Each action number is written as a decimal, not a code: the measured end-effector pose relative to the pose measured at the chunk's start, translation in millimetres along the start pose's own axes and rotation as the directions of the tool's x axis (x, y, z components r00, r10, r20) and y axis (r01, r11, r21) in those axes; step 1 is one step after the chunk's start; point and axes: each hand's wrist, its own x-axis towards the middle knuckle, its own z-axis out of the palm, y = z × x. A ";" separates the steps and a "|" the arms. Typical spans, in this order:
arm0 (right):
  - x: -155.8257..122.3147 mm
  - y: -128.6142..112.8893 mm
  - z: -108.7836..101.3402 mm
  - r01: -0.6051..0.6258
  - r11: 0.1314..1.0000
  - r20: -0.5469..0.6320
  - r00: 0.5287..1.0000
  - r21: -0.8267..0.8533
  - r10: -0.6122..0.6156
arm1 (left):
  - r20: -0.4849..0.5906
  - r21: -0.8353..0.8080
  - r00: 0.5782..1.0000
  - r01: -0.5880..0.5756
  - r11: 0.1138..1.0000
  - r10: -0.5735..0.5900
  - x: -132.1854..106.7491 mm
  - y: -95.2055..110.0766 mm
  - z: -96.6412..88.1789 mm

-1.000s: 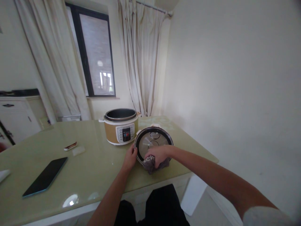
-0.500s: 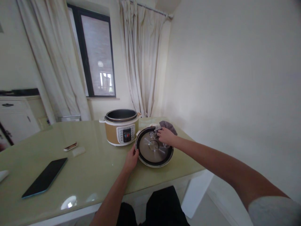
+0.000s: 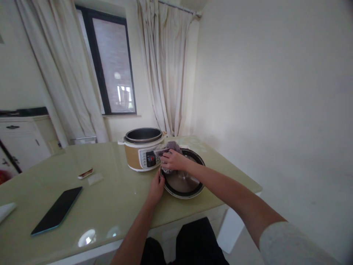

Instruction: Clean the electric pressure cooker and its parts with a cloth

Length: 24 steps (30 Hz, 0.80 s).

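A round pressure cooker lid [image 3: 190, 184] rests on the table with its metal inner side up, ringed by a black seal. My left hand [image 3: 157, 187] grips its left edge between thumb and fingers. A grey-purple cloth [image 3: 174, 145] is bunched under my right hand [image 3: 173, 161], whose fingers press it against the lid's upper left rim. Part of the lid is hidden by that hand and forearm. Just behind and to the left stands the electric pressure cooker [image 3: 134, 156], lidless, with a gold and white body, a button panel and a dark pot inside.
On the left of the greenish table [image 3: 116, 206] lie a black tablet [image 3: 57, 209], a small white item with a reddish-brown top [image 3: 86, 173] and a pale translucent piece [image 3: 95, 179]. A white object [image 3: 6, 211] sits at the left edge. A wall [image 3: 270, 92] runs along the right.
My right hand has moved left with the cloth, from the lid's upper right to its upper left rim. The left hand still holds the lid's left edge.
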 end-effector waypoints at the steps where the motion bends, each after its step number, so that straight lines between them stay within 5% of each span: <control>1: -8.7 5.7 -1.6 -0.072 0.997 0.010 0.997 -0.001 0.072 | 0.001 -0.008 1.000 -0.015 1.000 0.015 0.2 0.6 0.1; 6: -61.3 37.4 -13.9 -0.354 0.935 0.119 0.928 -0.015 0.353 | 0.021 -0.011 0.999 -0.024 1.000 0.024 0.1 2.3 2.3; 11: -107.0 43.1 -24.1 -0.707 0.698 0.264 0.698 0.112 0.665 | -0.009 0.006 1.000 -0.001 1.000 0.001 -0.2 1.2 3.1; 13: -123.6 34.2 -27.4 -0.750 0.645 0.317 0.654 0.148 0.687 | -0.019 0.005 1.000 -0.001 1.000 0.001 0.0 0.9 3.3; 15: -137.6 17.6 -30.3 -0.721 0.677 0.346 0.678 0.148 0.648 | -0.021 -0.001 1.000 -0.002 1.000 0.002 0.4 0.5 3.6; 19: -144.6 -28.8 -30.4 -0.550 0.808 0.400 0.803 0.213 0.441 | -0.006 -0.035 1.000 -0.008 0.999 0.008 1.8 -1.0 3.1; 24: -96.4 -70.2 -10.7 -0.431 0.770 0.340 0.894 0.471 0.292 | 0.026 -0.088 1.000 -0.014 0.996 0.017 3.4 -2.4 -1.4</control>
